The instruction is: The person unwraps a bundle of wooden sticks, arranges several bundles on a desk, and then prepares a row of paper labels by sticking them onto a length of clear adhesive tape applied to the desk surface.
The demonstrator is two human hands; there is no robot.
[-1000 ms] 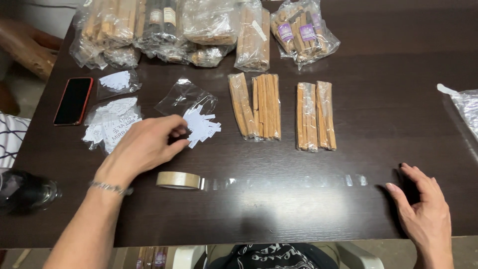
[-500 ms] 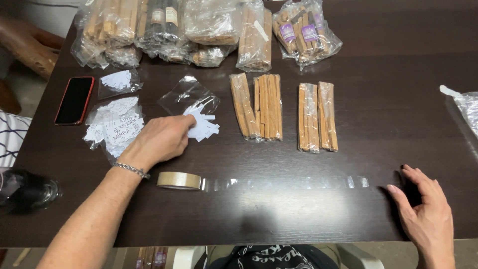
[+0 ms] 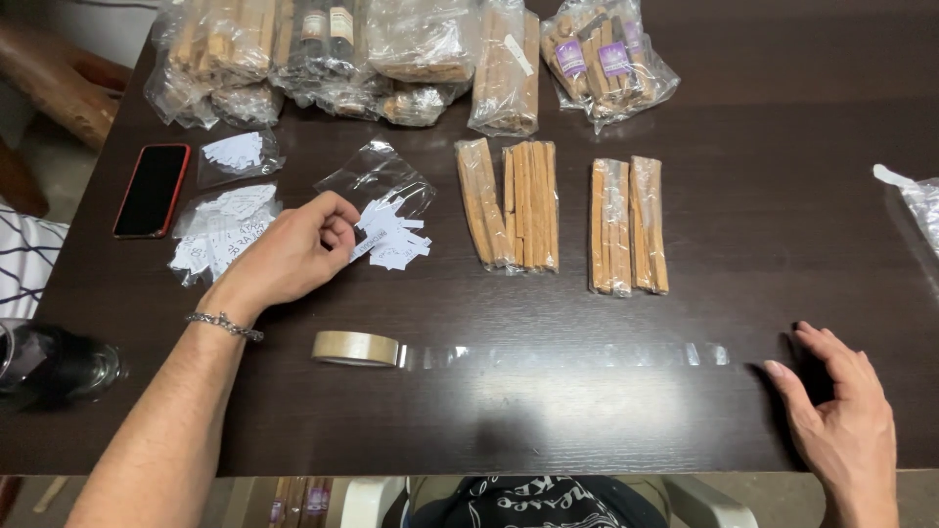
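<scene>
Pinching at a small heap of white paper slips [image 3: 391, 238] toward the counter's [image 3: 763, 196] left side, the left hand [image 3: 293, 256] has its fingers curled together on them; near the front edge a tape roll [image 3: 356, 347] lies, its strip [image 3: 587, 354] running to the right hand [image 3: 841, 420], fingers spread flat

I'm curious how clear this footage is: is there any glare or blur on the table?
Head view: sharp overall; overhead light glints off the clear tape strip pulled from the tape roll and off the plastic bags; the dark table shows a soft sheen; the left hand and right hand look unblurred.
</scene>
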